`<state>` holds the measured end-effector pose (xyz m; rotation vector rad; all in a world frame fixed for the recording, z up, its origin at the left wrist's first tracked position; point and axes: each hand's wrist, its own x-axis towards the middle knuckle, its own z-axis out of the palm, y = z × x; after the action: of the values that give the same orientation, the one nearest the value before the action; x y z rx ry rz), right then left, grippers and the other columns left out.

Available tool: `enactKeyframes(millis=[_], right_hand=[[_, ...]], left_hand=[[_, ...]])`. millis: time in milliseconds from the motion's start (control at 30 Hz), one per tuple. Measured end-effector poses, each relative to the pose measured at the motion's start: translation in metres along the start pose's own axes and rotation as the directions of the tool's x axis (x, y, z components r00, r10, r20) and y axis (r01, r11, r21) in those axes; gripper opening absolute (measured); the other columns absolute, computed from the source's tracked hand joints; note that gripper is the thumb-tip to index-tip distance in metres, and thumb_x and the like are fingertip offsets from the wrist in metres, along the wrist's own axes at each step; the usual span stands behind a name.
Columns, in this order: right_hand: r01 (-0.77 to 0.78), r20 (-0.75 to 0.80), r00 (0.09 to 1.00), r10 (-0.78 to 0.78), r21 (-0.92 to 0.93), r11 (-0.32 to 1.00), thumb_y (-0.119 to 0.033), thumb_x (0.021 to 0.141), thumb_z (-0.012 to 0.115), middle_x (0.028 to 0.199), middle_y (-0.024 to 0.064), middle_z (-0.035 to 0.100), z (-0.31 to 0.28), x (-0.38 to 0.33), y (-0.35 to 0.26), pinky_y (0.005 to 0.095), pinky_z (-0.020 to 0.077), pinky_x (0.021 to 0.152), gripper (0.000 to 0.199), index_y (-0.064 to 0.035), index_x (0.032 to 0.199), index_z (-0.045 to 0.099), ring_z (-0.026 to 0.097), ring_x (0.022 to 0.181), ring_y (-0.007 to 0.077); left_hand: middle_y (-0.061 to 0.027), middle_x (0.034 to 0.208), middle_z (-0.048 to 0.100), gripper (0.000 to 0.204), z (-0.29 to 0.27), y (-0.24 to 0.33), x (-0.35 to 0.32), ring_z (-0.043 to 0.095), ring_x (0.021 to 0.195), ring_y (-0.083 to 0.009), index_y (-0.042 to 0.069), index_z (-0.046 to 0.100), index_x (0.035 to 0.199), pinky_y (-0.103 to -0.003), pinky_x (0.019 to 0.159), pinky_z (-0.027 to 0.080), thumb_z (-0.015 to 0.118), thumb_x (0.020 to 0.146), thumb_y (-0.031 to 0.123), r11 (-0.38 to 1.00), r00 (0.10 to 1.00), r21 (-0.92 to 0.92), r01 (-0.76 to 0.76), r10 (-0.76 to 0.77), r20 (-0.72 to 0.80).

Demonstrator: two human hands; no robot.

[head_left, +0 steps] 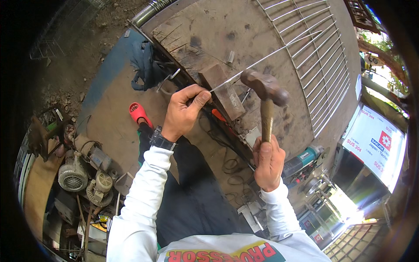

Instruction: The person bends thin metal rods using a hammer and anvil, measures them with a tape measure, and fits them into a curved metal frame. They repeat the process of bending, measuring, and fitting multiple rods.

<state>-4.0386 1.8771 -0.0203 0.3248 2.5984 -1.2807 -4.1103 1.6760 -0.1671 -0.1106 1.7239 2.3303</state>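
The left hand (pixel 185 111) pinches a thin steel rod (pixel 262 59) flat across a metal block (pixel 224 91) on the table (pixel 209 30), steadying it as an anvil, while the right hand (pixel 268 161) grips a wooden-handled hammer (pixel 266 89) raised just above it.

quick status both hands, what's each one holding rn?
Left hand: closed, fingers pinching a thin metal rod laid across a steel block.
Right hand: closed on the wooden handle of a hammer.

A white rectangular sign (pixel 374 139) with a red emblem stands at far right.
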Motion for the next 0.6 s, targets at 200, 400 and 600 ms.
enactKeyframes(millis=[200, 400, 600], right_hand=[[0.138, 0.16, 0.982, -0.102, -0.231, 0.963, -0.018, 0.106, 0.048, 0.079, 0.0221, 0.063, 0.003, 0.009, 0.008, 0.0431, 0.048, 0.06, 0.027, 0.0032, 0.099, 0.062, 0.061, 0.062, 0.0402], [0.022, 0.057, 0.998, -0.019, -0.052, 0.998, -0.029, 0.107, 0.049, 0.077, 0.0142, 0.06, -0.013, 0.004, -0.036, 0.0378, 0.045, 0.059, 0.033, 0.0012, 0.099, 0.062, 0.06, 0.064, 0.0314], [0.042, 0.157, 0.988, 0.003, -0.287, 0.957, -0.031, 0.11, 0.049, 0.071, 0.0199, 0.062, -0.002, 0.011, -0.015, 0.0427, 0.0469, 0.058, 0.038, 0.0024, 0.096, 0.062, 0.065, 0.064, 0.0368]], left_hand=[[-0.001, 0.086, 0.068, 0.025, -0.002, 0.009, 0.0, 0.06, 0.084, -0.0092, -0.002, 0.071, 0.097, -0.026, 0.077, 0.048, 0.069, 0.103, 0.022, 0.997, 0.998, 0.064, 0.04, -0.042, 0.037], [-0.001, 0.086, 0.068, 0.026, -0.008, 0.009, -0.005, 0.061, 0.084, -0.0096, -0.003, 0.07, 0.098, -0.026, 0.078, 0.048, 0.068, 0.103, 0.023, 0.995, 0.998, 0.083, 0.062, -0.061, -0.009], [-0.0023, 0.085, 0.068, 0.024, -0.006, 0.016, -0.003, 0.061, 0.082, -0.0097, -0.003, 0.071, 0.097, -0.027, 0.077, 0.048, 0.069, 0.102, 0.02, 0.99, 0.998, 0.127, 0.064, -0.067, 0.013]])
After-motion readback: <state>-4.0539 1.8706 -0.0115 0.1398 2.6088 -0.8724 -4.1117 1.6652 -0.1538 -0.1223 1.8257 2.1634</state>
